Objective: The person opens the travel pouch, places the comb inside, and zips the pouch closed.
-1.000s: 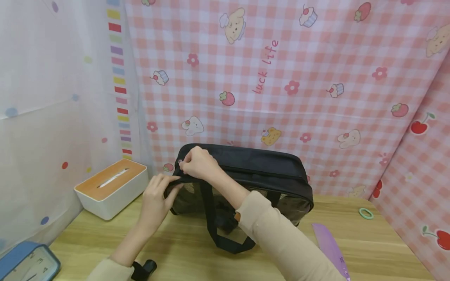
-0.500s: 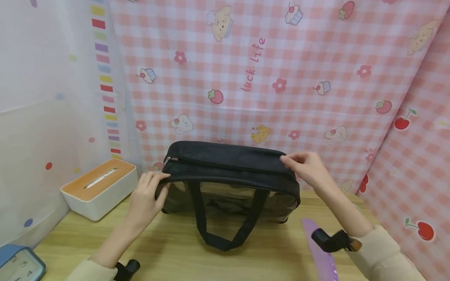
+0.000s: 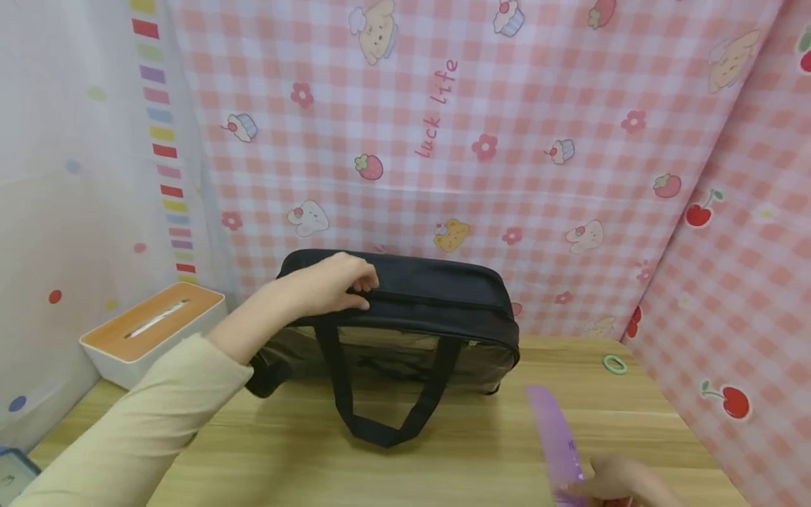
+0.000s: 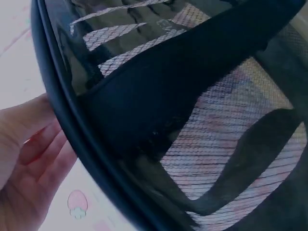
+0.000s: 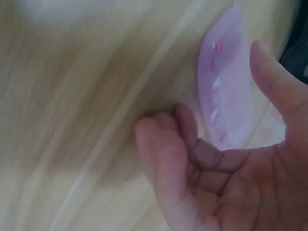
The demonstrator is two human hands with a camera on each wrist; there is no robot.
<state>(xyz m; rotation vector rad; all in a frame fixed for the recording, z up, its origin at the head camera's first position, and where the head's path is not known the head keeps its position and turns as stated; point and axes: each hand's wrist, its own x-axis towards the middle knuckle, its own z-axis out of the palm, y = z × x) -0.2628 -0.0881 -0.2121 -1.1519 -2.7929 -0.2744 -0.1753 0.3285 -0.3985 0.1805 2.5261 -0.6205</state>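
A black bag (image 3: pixel 405 303) with see-through mesh-like sides and a dangling strap handle (image 3: pixel 388 431) stands upright on the table. My left hand (image 3: pixel 338 285) is over the left part of its top, thumb and curved fingers apart; in the left wrist view the bag's dark rim (image 4: pixel 82 130) hides the fingertips. At the lower right, my right hand (image 3: pixel 617 482) is beside a long, flat, translucent purple thing (image 3: pixel 557 436) with printed marks. The right wrist view shows that hand (image 5: pixel 231 173) with thumb spread and fingers loosely curled, the purple thing lying behind it.
A white tissue box (image 3: pixel 165 324) with an orange top stands at the left. A blue-framed clock (image 3: pixel 15 472) shows partly at the lower left corner. A green ring (image 3: pixel 614 364) lies at the right. Patterned cloth (image 3: pixel 405 204) hangs behind the table (image 3: pixel 481 451).
My right hand goes from the bag's left end, past its right end, down to the purple thing. My left hand shifts from the bag's left corner onto its top. The head view pans right.
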